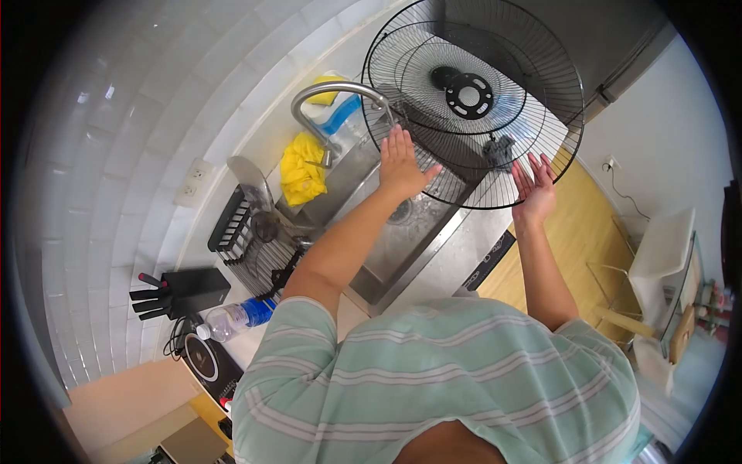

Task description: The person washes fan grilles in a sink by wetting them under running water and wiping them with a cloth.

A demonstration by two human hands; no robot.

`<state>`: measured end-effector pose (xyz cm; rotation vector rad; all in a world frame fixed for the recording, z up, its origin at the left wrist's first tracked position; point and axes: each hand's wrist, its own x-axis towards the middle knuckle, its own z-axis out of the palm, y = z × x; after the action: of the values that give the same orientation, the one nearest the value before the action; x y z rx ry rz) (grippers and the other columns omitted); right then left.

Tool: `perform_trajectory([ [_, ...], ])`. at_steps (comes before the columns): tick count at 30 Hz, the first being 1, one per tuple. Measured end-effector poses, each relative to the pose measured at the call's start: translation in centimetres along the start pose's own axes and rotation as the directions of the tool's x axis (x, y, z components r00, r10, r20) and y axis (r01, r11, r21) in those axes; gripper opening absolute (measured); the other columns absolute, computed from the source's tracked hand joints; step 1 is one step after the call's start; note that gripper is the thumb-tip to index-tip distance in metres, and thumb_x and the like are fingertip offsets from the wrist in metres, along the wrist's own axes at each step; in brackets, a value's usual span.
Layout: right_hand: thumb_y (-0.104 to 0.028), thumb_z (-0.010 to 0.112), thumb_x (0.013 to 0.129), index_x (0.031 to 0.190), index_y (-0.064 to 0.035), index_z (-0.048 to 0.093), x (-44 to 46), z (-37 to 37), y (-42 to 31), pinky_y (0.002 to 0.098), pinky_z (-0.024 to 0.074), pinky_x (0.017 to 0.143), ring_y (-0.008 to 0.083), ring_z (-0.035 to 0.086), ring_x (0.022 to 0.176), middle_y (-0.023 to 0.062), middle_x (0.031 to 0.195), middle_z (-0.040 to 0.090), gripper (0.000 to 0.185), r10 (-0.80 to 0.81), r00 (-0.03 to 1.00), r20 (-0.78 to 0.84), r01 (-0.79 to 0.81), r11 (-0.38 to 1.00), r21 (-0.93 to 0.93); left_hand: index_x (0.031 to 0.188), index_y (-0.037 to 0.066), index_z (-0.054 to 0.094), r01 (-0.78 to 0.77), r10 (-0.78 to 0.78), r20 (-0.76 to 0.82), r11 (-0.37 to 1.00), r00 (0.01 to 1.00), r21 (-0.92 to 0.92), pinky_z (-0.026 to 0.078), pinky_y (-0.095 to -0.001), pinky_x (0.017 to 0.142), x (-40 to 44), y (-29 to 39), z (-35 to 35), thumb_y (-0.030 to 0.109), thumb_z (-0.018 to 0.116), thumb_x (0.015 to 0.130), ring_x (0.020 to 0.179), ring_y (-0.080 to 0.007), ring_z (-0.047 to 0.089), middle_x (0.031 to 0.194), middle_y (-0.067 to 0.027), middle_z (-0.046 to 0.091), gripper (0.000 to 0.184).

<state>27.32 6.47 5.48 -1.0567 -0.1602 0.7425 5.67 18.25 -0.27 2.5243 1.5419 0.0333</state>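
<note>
A large round black wire fan guard (pixel 469 96) stands tilted over the far end of the steel sink (pixel 371 267) and the counter. My left hand (pixel 403 166) lies flat with straight fingers and a spread thumb at the guard's lower left side. At its lower right rim is my right hand (pixel 533 193), palm up, fingers stretched and apart; whether they bear its weight I cannot tell. Behind the wires lies a crumpled grey thing (pixel 498 151), its kind unclear. The curved faucet (pixel 340 87) rises just left of the guard.
A yellow cloth (pixel 302 170) hangs by the faucet, near a yellow sponge (pixel 326 91). On the left are a dish rack (pixel 259 251), a knife block (pixel 197 288) and a plastic bottle (pixel 232 319). A white chair (pixel 661 251) stands to the right on the wooden floor.
</note>
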Motion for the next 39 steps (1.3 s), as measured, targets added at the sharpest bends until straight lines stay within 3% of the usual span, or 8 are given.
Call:
perform_trajectory([
  [5, -0.021, 0.040, 0.096, 0.124, -0.0017, 0.044, -0.2, 0.6, 0.0, 0.0371, 0.0543, 0.082, 0.0348, 0.062, 0.099, 0.0186, 0.120, 0.055, 0.034, 0.003, 1.000, -0.013, -0.002, 1.000, 0.005, 0.144, -0.006, 0.009, -0.051, 0.080, 0.186, 0.987, 0.979, -0.153, -0.003, -0.0504, 0.112, -2.9, 3.9, 0.5, 0.068, 0.036, 0.084, 0.142, -0.0355, -0.005, 0.152, -0.0253, -0.001, 0.099],
  [10, -0.022, 0.040, 0.096, 0.124, -0.0025, 0.043, 0.8, -0.2, -0.2, 0.0383, 0.0541, 0.084, 0.0359, 0.061, 0.100, 0.0178, 0.122, 0.054, 0.034, 0.070, 0.997, -0.011, -0.070, 0.998, -0.002, 0.147, 0.004, 0.013, 0.101, -0.096, -0.272, 0.995, 0.958, 0.005, 0.009, -0.0549, 0.111, -1.0, -2.9, -3.4, 0.048, 0.058, 0.083, 0.142, -0.0351, 0.007, 0.151, -0.0262, 0.006, 0.089],
  [13, -0.022, 0.041, 0.096, 0.123, -0.0042, 0.046, 2.1, -1.9, -1.2, 0.0380, 0.0543, 0.084, 0.0340, 0.062, 0.099, 0.0165, 0.121, 0.055, 0.033, 0.179, 0.984, 0.019, -0.175, 0.978, -0.117, 0.146, 0.006, 0.016, 0.015, -0.247, -0.470, 0.896, 0.847, -0.444, 0.028, -0.0556, 0.103, 0.2, -6.4, -2.4, 0.031, 0.067, 0.080, 0.135, -0.0343, 0.029, 0.147, -0.0253, 0.023, 0.087],
  [16, -0.022, 0.040, 0.096, 0.123, -0.0047, 0.048, 2.8, -3.7, -2.7, 0.0369, 0.0542, 0.085, 0.0335, 0.063, 0.097, 0.0159, 0.120, 0.056, 0.034, 0.282, 0.958, 0.048, -0.262, 0.932, -0.250, 0.143, 0.008, 0.022, 0.139, -0.371, 0.046, 0.229, 0.927, -0.964, 0.042, -0.0507, 0.091, 0.5, -8.2, -3.6, 0.022, 0.062, 0.084, 0.118, -0.0328, 0.048, 0.135, -0.0231, 0.040, 0.073],
  [19, -0.022, 0.039, 0.095, 0.125, -0.0046, 0.048, 3.2, -5.1, -4.2, 0.0354, 0.0545, 0.084, 0.0328, 0.064, 0.096, 0.0147, 0.119, 0.058, 0.036, 0.378, 0.920, 0.104, -0.315, 0.871, -0.377, 0.141, 0.011, 0.029, 0.373, -0.109, 0.402, -0.219, 0.909, -0.902, 0.046, -0.0482, 0.090, -0.6, -9.2, -5.3, 0.024, 0.057, 0.087, 0.110, -0.0315, 0.055, 0.126, -0.0202, 0.051, 0.062],
  [27, -0.025, 0.041, 0.092, 0.124, -0.0020, 0.051, 7.1, -4.0, -6.3, 0.0309, 0.0574, 0.076, 0.0305, 0.066, 0.092, 0.0165, 0.117, 0.059, 0.041, 0.608, 0.753, 0.251, -0.335, 0.683, -0.649, 0.137, 0.014, 0.038, 0.590, 0.128, 0.586, -0.344, 0.800, -0.730, 0.045, -0.0511, 0.094, -7.8, -9.9, -9.3, 0.024, 0.043, 0.090, 0.115, -0.0346, 0.054, 0.129, -0.0225, 0.051, 0.048],
  [36, -0.031, 0.048, 0.092, 0.115, -0.0028, 0.059, 6.0, 5.2, -9.9, 0.0250, 0.0570, 0.062, 0.0216, 0.069, 0.078, 0.0131, 0.106, 0.066, 0.038, 0.674, 0.699, 0.238, -0.090, 0.413, -0.906, 0.137, 0.020, 0.038, 0.444, -0.061, 0.548, -0.513, 0.834, -0.734, 0.047, -0.0500, 0.091, -17.9, -8.7, -10.7, 0.015, 0.040, 0.085, 0.110, -0.0390, 0.058, 0.126, -0.0256, 0.053, 0.053],
  [39, -0.027, 0.056, 0.089, 0.121, -0.0055, 0.054, 7.9, 8.4, -8.5, 0.0392, 0.0501, 0.079, 0.0229, 0.063, 0.093, 0.0121, 0.101, 0.064, 0.039, 0.246, 0.751, 0.613, 0.600, 0.132, -0.789, 0.133, 0.019, 0.037, 0.407, -0.056, 0.552, -0.616, 0.832, -0.675, 0.048, -0.0500, 0.090, -19.8, -7.7, -9.2, 0.012, 0.041, 0.083, 0.108, -0.0406, 0.058, 0.123, -0.0261, 0.054, 0.051],
])
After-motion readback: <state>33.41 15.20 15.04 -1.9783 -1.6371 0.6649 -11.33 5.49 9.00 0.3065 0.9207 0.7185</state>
